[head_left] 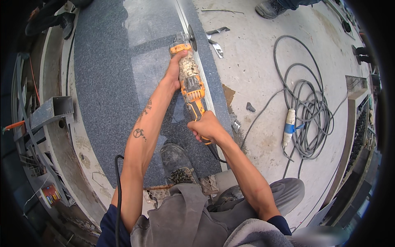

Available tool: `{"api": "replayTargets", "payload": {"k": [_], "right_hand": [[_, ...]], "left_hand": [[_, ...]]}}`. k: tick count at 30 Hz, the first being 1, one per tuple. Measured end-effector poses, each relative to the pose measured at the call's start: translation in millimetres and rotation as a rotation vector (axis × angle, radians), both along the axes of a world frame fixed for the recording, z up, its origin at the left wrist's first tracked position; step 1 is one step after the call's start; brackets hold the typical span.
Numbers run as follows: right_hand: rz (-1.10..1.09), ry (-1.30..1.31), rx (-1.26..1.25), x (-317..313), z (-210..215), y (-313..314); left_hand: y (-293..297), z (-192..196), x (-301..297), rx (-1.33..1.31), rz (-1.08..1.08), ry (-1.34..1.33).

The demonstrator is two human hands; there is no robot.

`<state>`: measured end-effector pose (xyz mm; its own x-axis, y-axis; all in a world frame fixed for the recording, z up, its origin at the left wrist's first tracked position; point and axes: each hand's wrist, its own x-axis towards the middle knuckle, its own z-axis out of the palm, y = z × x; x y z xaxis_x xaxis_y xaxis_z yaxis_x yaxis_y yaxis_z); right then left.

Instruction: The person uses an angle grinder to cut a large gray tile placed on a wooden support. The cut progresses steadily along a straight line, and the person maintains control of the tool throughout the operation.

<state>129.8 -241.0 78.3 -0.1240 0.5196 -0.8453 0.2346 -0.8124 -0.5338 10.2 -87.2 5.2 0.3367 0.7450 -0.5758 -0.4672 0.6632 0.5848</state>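
An orange and black angle grinder [191,84], its body partly wrapped in pale tape, is held in both hands. My left hand [176,71] wraps round its front body just behind the orange collar. My right hand [208,126] is closed round the rear handle, where a black cord comes out. The dark cutting disc [192,38] stands edge-on at the far end, beside a straight pale metal strip [203,76]. That strip runs lengthwise along a speckled dark grey stone slab [103,103]. Whether the disc touches the strip or slab, I cannot tell.
My boot [177,162] rests on the slab's near end. A coiled grey cable [306,119] with a white and blue connector [289,127] lies right. Dark scraps [216,43] lie beyond the strip. A rectangular metal tube [53,111] sits left. Other people's shoes [269,8] show at the edges.
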Motion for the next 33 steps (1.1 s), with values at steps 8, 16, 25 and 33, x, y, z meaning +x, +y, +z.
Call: {"api": "replayTargets", "payload": {"k": [8, 16, 25, 33], "right_hand": [[0.001, 0.013, -0.014, 1.1, 0.2, -3.7], [0.004, -0.017, -0.022, 1.7, -1.7, -11.5], [0.022, -0.018, -0.028, 3.7, -5.3, -21.3], [-0.003, -0.013, -0.026, 6.0, -2.8, -26.8]], "left_hand": [[-3.1, -0.2, -1.0, 0.014, -0.021, -0.020], [-8.6, -7.6, -1.6, 0.029, -0.036, -0.009], [-18.9, -8.7, -0.1, 0.024, -0.026, 0.024], [-25.0, -6.4, 2.0, 0.026, -0.036, 0.005]]}}
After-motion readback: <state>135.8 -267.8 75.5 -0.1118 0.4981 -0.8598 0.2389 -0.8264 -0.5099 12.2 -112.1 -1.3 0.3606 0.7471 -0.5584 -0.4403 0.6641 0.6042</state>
